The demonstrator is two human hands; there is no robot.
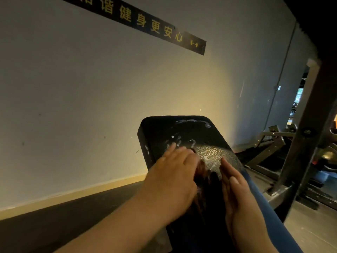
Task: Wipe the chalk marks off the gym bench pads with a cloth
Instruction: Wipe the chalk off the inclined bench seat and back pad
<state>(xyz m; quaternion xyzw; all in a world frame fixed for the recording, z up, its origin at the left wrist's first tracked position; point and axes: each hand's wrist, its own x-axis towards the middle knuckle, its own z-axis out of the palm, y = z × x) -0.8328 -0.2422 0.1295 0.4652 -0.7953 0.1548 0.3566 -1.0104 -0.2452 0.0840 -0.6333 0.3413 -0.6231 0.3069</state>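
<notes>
A black bench pad (160, 128) tilts up toward the wall, lit by a bright patch in its middle. White chalk marks show as an arc (193, 122) near its top edge, scribbles (177, 142) by my fingertips, and a smear (212, 162) between my hands. My left hand (175, 178) lies flat on the pad, fingers spread, pressing a dark reddish-brown cloth (201, 173) that peeks out beside the palm. My right hand (237, 196) stands on its edge on the pad's right side, fingers straight and together, holding nothing.
A pale wall (91, 99) with a black banner (145, 22) stands close behind the pad. A dark metal frame post (306, 136) and other gym machine parts (273, 141) crowd the right. A blue strip (268, 210) runs along the pad's right edge.
</notes>
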